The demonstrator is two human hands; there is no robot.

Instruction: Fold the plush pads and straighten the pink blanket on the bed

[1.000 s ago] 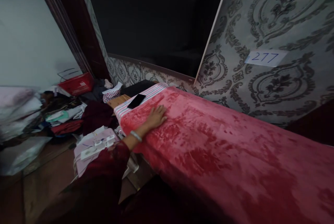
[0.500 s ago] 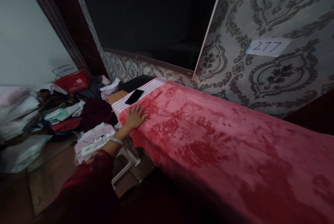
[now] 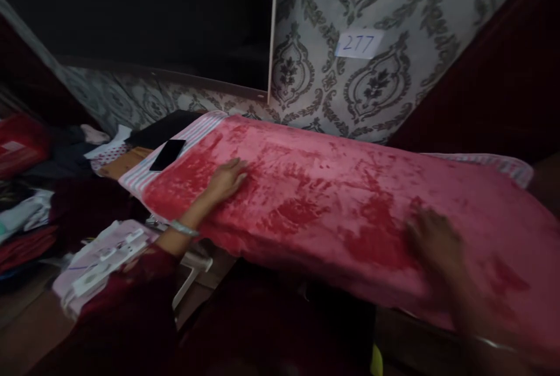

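Observation:
A red and pink plush cloth (image 3: 301, 171) lies over a long, narrow board that looks like an ironing board. My left hand (image 3: 225, 180) rests palm down on the cloth toward its left end, fingers stretched and holding nothing. Farther right, my right hand (image 3: 433, 239) is laid on the cloth, blurred by motion, with its fingers reaching forward and nothing visible in them. A black phone (image 3: 168, 155) lies on the striped cover (image 3: 199, 131) at the board's left end, beyond my left hand.
Behind the board are a large dark screen (image 3: 175, 20) and a patterned wall with a paper marked 277 (image 3: 359, 43). At left sit a pink case with a white power strip (image 3: 105, 262), piled clothes (image 3: 30, 247) and a red basket (image 3: 21, 145).
The view has swung right. My right hand has come into sight on the cloth. My left hand has slid inward over the cloth, away from the phone, which stays put.

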